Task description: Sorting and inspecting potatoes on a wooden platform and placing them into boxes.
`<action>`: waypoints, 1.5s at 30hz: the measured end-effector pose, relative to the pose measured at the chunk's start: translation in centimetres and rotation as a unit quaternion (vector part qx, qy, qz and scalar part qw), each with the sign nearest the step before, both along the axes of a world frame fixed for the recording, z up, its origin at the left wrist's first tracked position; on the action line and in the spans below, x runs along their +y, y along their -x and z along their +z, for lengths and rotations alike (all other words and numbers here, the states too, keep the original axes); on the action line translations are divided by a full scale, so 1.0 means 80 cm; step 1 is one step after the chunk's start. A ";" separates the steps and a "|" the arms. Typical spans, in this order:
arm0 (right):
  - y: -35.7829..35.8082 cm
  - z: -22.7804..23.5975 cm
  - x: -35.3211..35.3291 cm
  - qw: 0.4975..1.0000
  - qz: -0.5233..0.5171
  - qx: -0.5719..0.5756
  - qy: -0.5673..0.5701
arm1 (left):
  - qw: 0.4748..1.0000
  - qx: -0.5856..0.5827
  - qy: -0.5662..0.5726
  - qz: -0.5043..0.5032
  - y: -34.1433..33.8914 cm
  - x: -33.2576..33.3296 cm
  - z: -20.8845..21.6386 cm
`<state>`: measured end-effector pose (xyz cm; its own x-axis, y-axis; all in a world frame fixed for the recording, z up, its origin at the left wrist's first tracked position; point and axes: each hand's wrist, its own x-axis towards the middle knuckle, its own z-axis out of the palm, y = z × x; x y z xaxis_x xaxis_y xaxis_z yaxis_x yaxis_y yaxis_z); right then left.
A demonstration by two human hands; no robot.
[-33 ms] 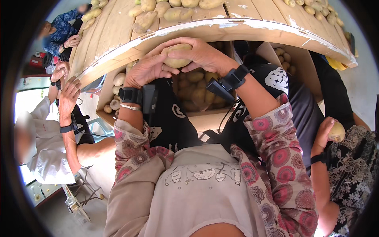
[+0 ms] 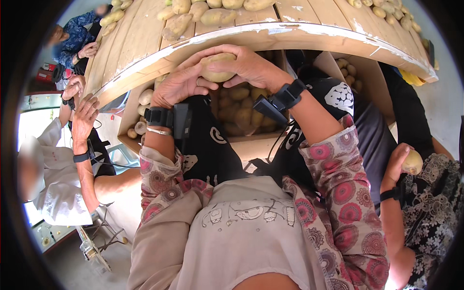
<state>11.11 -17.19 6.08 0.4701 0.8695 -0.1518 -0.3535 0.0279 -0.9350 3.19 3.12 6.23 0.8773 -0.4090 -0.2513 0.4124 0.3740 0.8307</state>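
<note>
Between my two hands is one pale yellow potato (image 2: pixel 218 68), held just in front of the table's near edge. My left hand (image 2: pixel 178 83) curls round its left side, fingertips underneath. Over its right side and top bends my right hand (image 2: pixel 251 67), the fingers closed on it. Part of the potato is hidden behind the fingers. Below the hands, a cardboard box full of potatoes (image 2: pixel 241 112) stands between my knees.
Potatoes (image 2: pixel 217 17) lie on the wooden table (image 2: pixel 309 19), with another pile (image 2: pixel 386 8) at the far right. Boxes of potatoes (image 2: pixel 145 98) (image 2: pixel 349 72) flank my legs. A co-worker's hand (image 2: pixel 397 162) at the right holds a potato; other people sit left.
</note>
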 end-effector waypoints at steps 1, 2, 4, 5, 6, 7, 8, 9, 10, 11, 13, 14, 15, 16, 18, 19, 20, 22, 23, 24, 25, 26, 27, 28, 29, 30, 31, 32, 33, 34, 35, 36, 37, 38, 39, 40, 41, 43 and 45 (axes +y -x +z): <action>-0.003 -0.002 -0.001 0.999 -0.025 -0.022 0.010 | 1.000 -0.009 -0.001 0.003 0.000 0.006 -0.001; -0.006 -0.004 -0.003 0.998 -0.050 -0.044 0.020 | 1.000 -0.008 -0.001 0.003 0.000 0.012 -0.003; -0.018 -0.014 -0.011 0.988 -0.026 -0.116 0.097 | 0.997 -0.006 0.072 0.025 0.002 0.022 -0.005; -0.025 -0.021 -0.014 0.967 -0.003 -0.187 0.172 | 0.997 -0.006 0.071 0.023 0.003 0.026 -0.004; -0.029 -0.034 -0.016 0.953 0.004 -0.217 0.213 | 0.997 -0.010 0.067 0.039 0.005 0.029 -0.002; -0.030 -0.049 -0.017 0.952 0.002 -0.217 0.213 | 0.996 -0.013 0.065 0.055 0.008 0.030 0.000; -0.025 -0.062 -0.014 0.908 0.019 -0.317 0.272 | 0.995 -0.007 0.065 0.076 0.013 0.034 0.002; -0.023 -0.073 -0.012 0.850 0.037 -0.413 0.327 | 0.995 -0.005 0.064 0.074 0.018 0.039 0.003; -0.018 -0.074 -0.008 0.849 0.036 -0.413 0.327 | 0.994 -0.007 0.077 0.081 0.024 0.045 0.002; -0.011 -0.075 -0.002 0.882 0.041 -0.329 0.336 | 0.992 -0.009 0.090 0.088 0.027 0.049 0.001; -0.007 -0.087 0.009 0.906 0.043 -0.245 0.342 | 0.991 -0.008 0.094 0.091 0.028 0.052 0.000; -0.005 -0.104 0.011 0.900 -0.041 -0.312 0.301 | 0.991 -0.004 0.101 0.093 0.027 0.049 -0.001; -0.008 -0.120 0.008 0.882 -0.124 -0.375 0.256 | 0.990 -0.006 0.104 0.091 0.025 0.044 -0.001; -0.007 -0.116 0.010 0.882 -0.124 -0.377 0.254 | 0.990 -0.009 0.100 0.096 0.027 0.046 0.001; -0.007 -0.108 0.010 0.883 -0.096 -0.385 0.251 | 0.990 -0.014 0.096 0.100 0.029 0.049 0.002; -0.008 -0.102 0.011 0.883 -0.096 -0.387 0.249 | 0.989 -0.012 0.100 0.106 0.032 0.051 0.001; -0.009 -0.096 0.011 0.882 -0.091 -0.394 0.243 | 0.988 -0.009 0.105 0.110 0.034 0.053 0.001; -0.011 -0.083 0.012 0.880 -0.087 -0.403 0.236 | 0.988 -0.013 0.102 0.115 0.033 0.057 0.002; -0.012 -0.076 0.013 0.895 -0.087 -0.376 0.222 | 0.988 -0.015 0.099 0.121 0.033 0.059 0.002; -0.013 -0.069 0.014 0.909 -0.086 -0.350 0.207 | 0.988 -0.017 0.097 0.120 0.035 0.063 0.003; -0.018 -0.069 0.010 0.907 -0.091 -0.353 0.209 | 0.989 -0.023 0.092 0.118 0.035 0.062 0.002; -0.023 -0.067 0.007 0.913 -0.103 -0.351 0.182 | 0.989 -0.029 0.086 0.116 0.035 0.062 0.001; -0.028 -0.065 0.004 0.917 -0.116 -0.349 0.155 | 0.990 -0.035 0.086 0.111 0.037 0.062 -0.001; -0.031 -0.068 0.000 0.929 -0.121 -0.324 0.132 | 0.990 -0.031 0.087 0.109 0.036 0.062 -0.007; -0.031 -0.059 0.000 0.940 -0.125 -0.301 0.100 | 0.990 -0.033 0.082 0.110 0.035 0.066 -0.007; -0.027 -0.051 0.003 0.956 -0.137 -0.239 0.096 | 0.990 -0.035 0.083 0.105 0.039 0.071 -0.007; -0.023 -0.045 0.005 0.972 -0.121 -0.182 0.088 | 0.989 -0.029 0.086 0.115 0.045 0.067 -0.005; -0.024 -0.038 0.002 0.973 -0.120 -0.177 0.085 | 0.988 -0.025 0.086 0.124 0.044 0.065 -0.003; -0.024 -0.031 0.000 0.974 -0.120 -0.173 0.081 | 0.987 -0.021 0.086 0.134 0.042 0.063 -0.001; -0.020 -0.030 0.002 0.973 -0.124 -0.178 0.078 | 0.987 -0.023 0.085 0.133 0.045 0.064 -0.001; -0.019 -0.032 0.003 0.961 -0.147 -0.228 0.049 | 0.987 -0.025 0.086 0.130 0.043 0.062 -0.002; -0.024 -0.034 0.003 0.946 -0.170 -0.277 0.020 | 0.988 -0.028 0.083 0.129 0.042 0.061 -0.002; -0.025 -0.027 0.002 0.945 -0.171 -0.278 0.019 | 0.988 -0.029 0.082 0.128 0.044 0.061 0.001; -0.027 -0.020 0.002 0.935 -0.195 -0.295 -0.002 | 0.987 -0.023 0.080 0.137 0.046 0.062 0.004; -0.029 -0.014 0.002 0.925 -0.218 -0.311 -0.024 | 0.986 -0.017 0.078 0.148 0.049 0.063 0.005; -0.037 -0.006 0.002 0.917 -0.249 -0.307 -0.044 | 0.986 -0.021 0.071 0.151 0.053 0.065 0.009; -0.048 0.006 -0.004 0.879 -0.313 -0.359 -0.008 | 0.986 -0.024 0.069 0.150 0.053 0.066 0.009; -0.087 0.011 -0.018 0.861 -0.371 -0.347 -0.010 | 0.986 -0.026 0.085 0.139 0.046 0.062 0.007; -0.127 0.012 -0.030 0.804 -0.412 -0.428 0.018 | 0.986 -0.021 0.079 0.145 0.044 0.056 0.010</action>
<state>21.23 -19.61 7.07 0.8299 0.2115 0.5162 0.5449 -0.1090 -0.8314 -0.36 7.62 7.04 0.9715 -0.1703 -0.1652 0.2351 0.5977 0.7665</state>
